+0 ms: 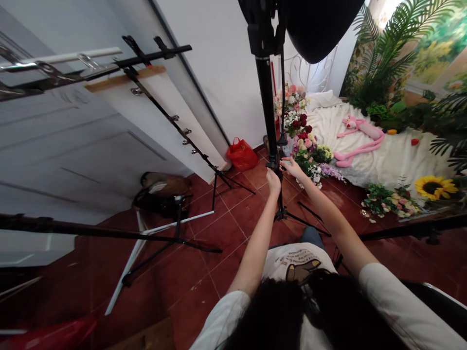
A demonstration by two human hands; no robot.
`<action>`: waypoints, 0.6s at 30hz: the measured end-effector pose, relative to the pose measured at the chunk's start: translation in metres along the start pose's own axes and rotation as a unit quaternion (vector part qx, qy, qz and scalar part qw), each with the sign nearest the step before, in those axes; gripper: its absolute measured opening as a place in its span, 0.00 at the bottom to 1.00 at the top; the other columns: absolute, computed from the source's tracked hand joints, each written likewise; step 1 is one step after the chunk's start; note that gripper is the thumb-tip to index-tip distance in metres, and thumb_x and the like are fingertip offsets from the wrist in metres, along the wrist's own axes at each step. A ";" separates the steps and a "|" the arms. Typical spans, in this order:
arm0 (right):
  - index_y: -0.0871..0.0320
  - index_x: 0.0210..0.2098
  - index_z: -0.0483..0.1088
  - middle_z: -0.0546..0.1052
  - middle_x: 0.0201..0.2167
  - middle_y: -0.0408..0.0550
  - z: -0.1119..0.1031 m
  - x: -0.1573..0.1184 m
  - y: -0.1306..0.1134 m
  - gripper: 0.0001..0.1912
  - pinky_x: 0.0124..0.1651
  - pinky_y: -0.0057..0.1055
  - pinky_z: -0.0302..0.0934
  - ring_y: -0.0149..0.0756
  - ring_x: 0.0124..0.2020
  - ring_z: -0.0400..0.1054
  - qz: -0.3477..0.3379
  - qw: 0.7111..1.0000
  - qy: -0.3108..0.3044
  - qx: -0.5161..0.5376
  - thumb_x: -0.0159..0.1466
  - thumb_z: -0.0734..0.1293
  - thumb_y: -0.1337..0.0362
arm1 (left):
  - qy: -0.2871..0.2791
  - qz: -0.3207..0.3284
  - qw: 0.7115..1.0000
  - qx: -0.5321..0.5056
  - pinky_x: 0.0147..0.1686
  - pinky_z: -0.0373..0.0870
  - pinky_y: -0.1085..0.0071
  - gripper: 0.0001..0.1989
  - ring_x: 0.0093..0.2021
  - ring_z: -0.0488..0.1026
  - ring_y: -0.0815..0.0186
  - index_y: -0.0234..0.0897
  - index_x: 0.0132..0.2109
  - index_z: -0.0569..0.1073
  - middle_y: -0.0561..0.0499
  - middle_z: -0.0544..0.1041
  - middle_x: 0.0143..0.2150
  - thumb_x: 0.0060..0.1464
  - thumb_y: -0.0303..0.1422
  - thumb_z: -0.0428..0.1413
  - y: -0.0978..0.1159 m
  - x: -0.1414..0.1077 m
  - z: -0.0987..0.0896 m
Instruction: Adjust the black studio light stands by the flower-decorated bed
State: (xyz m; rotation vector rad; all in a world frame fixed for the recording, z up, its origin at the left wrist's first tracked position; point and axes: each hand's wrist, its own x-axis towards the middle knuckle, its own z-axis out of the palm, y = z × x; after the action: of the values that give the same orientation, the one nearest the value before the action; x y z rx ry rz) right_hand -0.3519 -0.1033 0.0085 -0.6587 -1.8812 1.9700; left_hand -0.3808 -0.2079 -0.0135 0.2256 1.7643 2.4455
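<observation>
A tall black light stand (pixel 267 97) rises in front of me, with a dark lamp head (pixel 317 24) at its top. Both of my hands are at the collar partway down its pole. My left hand (pixel 273 183) curls against the left side of the collar, its fingertips partly hidden. From the right, my right hand (pixel 291 167) reaches in with bent fingers pinching at the collar; the small part under the fingertips is hard to make out. The stand's legs (pixel 292 216) spread on the floor below my hands.
A backdrop stand (pixel 160 108) with clips and white boards leans at left, near a red bag (pixel 242 153). More stand legs (pixel 175 238) cross the tiled floor (pixel 219 243). Flowers (pixel 304 136) and a pink plush toy (pixel 365 131) lie right, by a white cloth (pixel 324 114).
</observation>
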 end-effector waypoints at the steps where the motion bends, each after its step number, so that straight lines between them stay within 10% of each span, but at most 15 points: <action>1: 0.58 0.43 0.71 0.74 0.22 0.36 0.002 0.000 -0.001 0.17 0.24 0.24 0.60 0.26 0.19 0.64 0.011 1.000 0.009 0.004 0.59 0.76 0.60 | 0.002 -0.005 1.000 -0.003 0.36 0.74 0.70 0.32 0.29 0.76 0.66 0.35 0.30 0.74 0.46 0.79 0.29 0.67 0.54 0.41 0.001 -0.001 0.001; 9: 0.59 0.36 0.73 0.76 0.23 0.41 0.025 0.010 0.000 0.10 0.34 0.27 0.67 0.29 0.24 0.69 0.048 0.996 0.078 0.013 0.55 0.73 0.64 | 0.019 -0.006 1.000 0.008 0.43 0.73 0.69 0.31 0.32 0.77 0.66 0.35 0.27 0.73 0.46 0.79 0.29 0.68 0.52 0.41 -0.002 0.003 0.001; 18: 0.57 0.27 0.69 0.74 0.20 0.42 0.026 -0.009 0.007 0.13 0.33 0.27 0.65 0.32 0.25 0.68 0.080 0.995 0.018 0.065 0.63 0.67 0.56 | 0.018 0.002 1.000 0.015 0.43 0.73 0.68 0.29 0.33 0.77 0.65 0.35 0.30 0.75 0.46 0.80 0.31 0.69 0.48 0.41 -0.011 0.008 -0.002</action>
State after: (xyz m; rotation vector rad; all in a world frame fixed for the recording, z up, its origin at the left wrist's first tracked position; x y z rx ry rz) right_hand -0.3582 -0.1302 0.0031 -0.8233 -1.7104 2.1431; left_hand -0.3886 -0.2047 -0.0241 0.1894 1.8174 2.4438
